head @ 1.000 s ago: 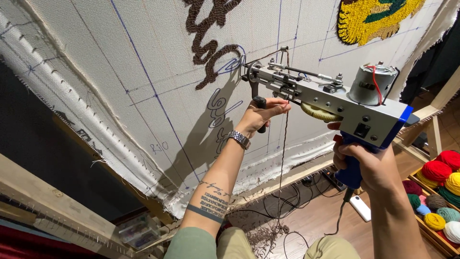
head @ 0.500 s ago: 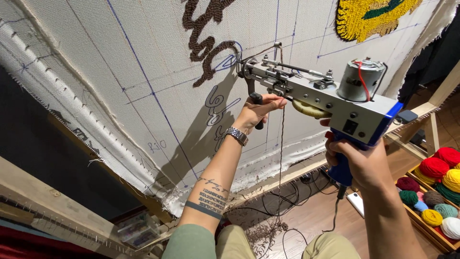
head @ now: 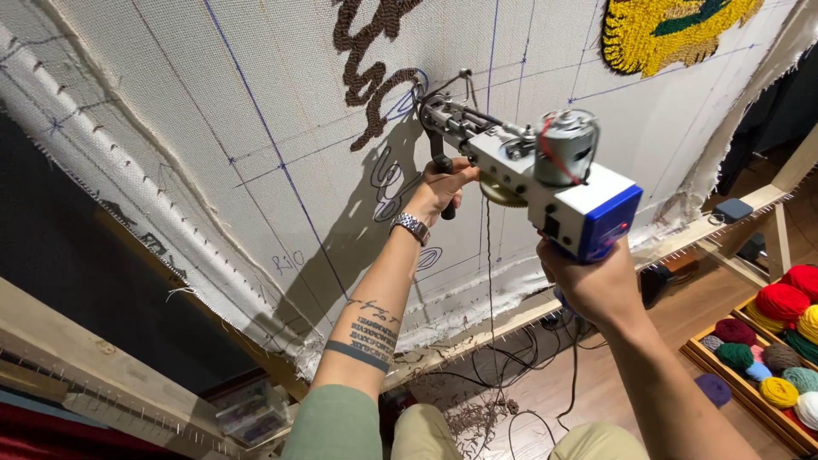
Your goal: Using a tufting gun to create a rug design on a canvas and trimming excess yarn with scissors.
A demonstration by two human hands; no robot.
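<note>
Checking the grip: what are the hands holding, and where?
A tufting gun: left hand on its black front handle, right hand around the rear grip.

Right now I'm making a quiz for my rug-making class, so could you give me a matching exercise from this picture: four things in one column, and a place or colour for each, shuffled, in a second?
Things
1. left hand
2. right hand
3. yellow tufted patch
4. yarn balls

Places
A. in a wooden tray on the floor, lower right
B. on the cloth, upper right
C. around the black front handle of the tufting gun
D. around the blue rear grip of the tufting gun

Pairs: 1-C, 2-D, 3-B, 4-A
</note>
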